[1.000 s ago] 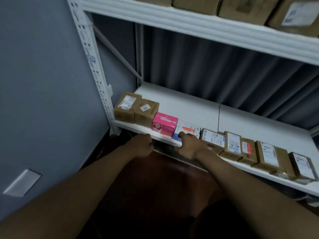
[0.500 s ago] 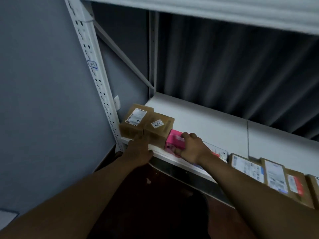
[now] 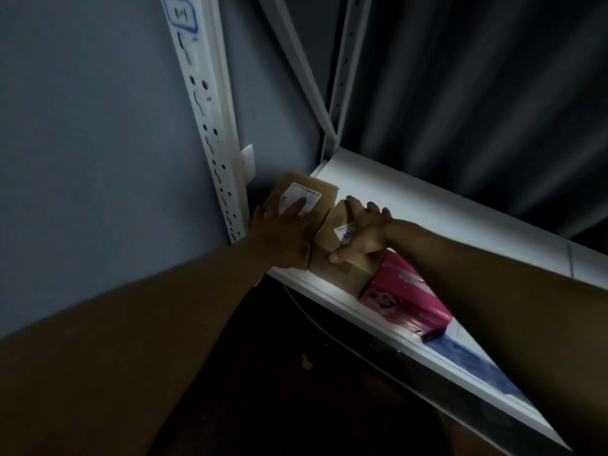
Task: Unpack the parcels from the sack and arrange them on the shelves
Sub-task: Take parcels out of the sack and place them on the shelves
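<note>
The corner box (image 3: pixel 304 199) sat on the shelf (image 3: pixel 444 218) just right of the upright post (image 3: pixel 210 126), at the front edge. The second box (image 3: pixel 339 255) touched its right side, and the third parcel (image 3: pixel 408 297) lay right of that. The left hand (image 3: pixel 283 235) rested on the corner box, the right hand (image 3: pixel 362 235) on the second box.

A hand-drawn tag (image 3: pixel 181 14) at the top of the white upright (image 3: pixel 210 126) reads roughly "8-1". The second brown parcel's sticker (image 3: pixel 345 232) shows "001"; other labels are unreadable.
</note>
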